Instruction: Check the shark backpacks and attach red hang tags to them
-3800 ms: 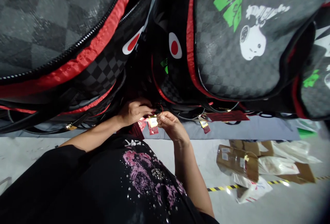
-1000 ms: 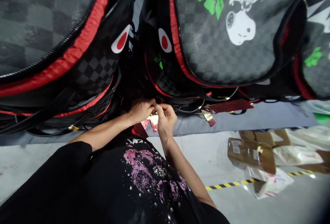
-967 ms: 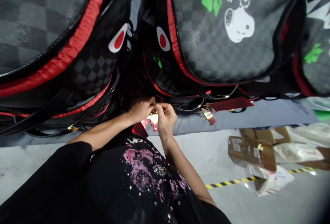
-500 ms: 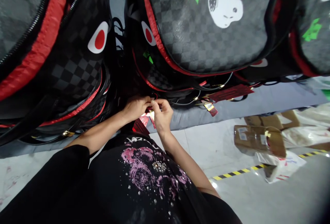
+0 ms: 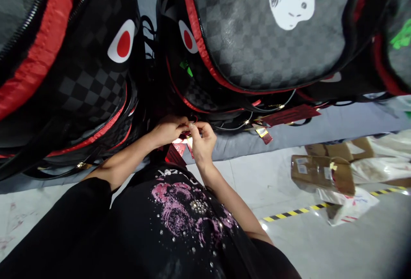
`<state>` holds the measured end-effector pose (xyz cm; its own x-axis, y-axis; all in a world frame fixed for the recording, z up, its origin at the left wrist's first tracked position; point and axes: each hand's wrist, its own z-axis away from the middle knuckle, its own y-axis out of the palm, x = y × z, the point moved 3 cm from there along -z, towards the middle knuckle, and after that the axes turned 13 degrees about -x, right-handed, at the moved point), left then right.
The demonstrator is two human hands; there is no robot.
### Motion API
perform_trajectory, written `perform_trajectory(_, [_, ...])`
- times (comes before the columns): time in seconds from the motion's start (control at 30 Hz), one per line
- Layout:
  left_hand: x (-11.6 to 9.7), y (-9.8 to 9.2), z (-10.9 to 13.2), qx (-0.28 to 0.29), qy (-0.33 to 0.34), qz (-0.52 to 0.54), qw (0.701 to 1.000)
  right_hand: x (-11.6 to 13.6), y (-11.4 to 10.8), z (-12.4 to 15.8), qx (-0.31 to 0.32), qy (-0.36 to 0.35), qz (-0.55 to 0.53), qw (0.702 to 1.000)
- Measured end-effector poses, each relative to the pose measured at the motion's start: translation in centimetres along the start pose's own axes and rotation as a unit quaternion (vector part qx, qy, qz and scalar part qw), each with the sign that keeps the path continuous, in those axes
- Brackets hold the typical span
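My left hand (image 5: 171, 129) and my right hand (image 5: 203, 140) meet fingertip to fingertip in front of the bags. Both are closed in a pinch on a thin red tag string (image 5: 195, 118), which is mostly hidden by the fingers. Red hang tags (image 5: 176, 154) dangle just below, between the two wrists. Behind my hands is a black checkered backpack (image 5: 244, 52) with red trim and a white cartoon dog head. Another black backpack (image 5: 93, 86) with red piping and a red-and-white eye shape stands at left.
More red tags (image 5: 290, 115) hang from the middle backpack's lower edge. The bags stand on a grey-covered surface (image 5: 346, 120). On the floor at right lie an open cardboard box (image 5: 313, 174), white plastic bags (image 5: 356, 206) and yellow-black tape (image 5: 295, 213).
The view has shifted slightly, so the middle backpack appears a little further right. Both hands keep their pinch at nearly the same spot, with only small finger movement.
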<state>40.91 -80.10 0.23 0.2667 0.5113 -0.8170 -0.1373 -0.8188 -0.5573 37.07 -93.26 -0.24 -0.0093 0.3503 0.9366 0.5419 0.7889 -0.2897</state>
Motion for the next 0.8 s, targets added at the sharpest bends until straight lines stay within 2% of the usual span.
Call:
perform_trajectory(0.1, [0.2,-0.3,-0.2,-0.043,-0.015,-0.041,0.998,0.1,0.0,0.0,-0.012,-0.002,0.007,1.0])
perform_trajectory(0.23, [0.2,0.1,0.1,-0.001,0.0,0.015,1.0,0.1,0.1,0.1,-0.015,-0.009,0.012,1.0])
perform_trajectory(0.4, [0.5,0.4,0.7,-0.052,-0.034,-0.038,0.997,-0.3,0.1,0.2,-0.012,0.007,0.001,1.0])
perform_trajectory(0.53, [0.3,0.8,1.0,-0.005,-0.01,0.002,1.0,-0.4,0.1,0.4,-0.004,0.01,0.009,1.0])
perform_trajectory(0.67, [0.4,0.4,1.0,-0.039,-0.018,-0.049,0.998,-0.3,0.0,0.4,-0.002,0.013,0.011,1.0])
perform_trajectory(0.8, [0.3,0.6,1.1,-0.014,0.005,-0.007,1.0,-0.3,0.0,0.4,-0.005,0.005,0.011,1.0])
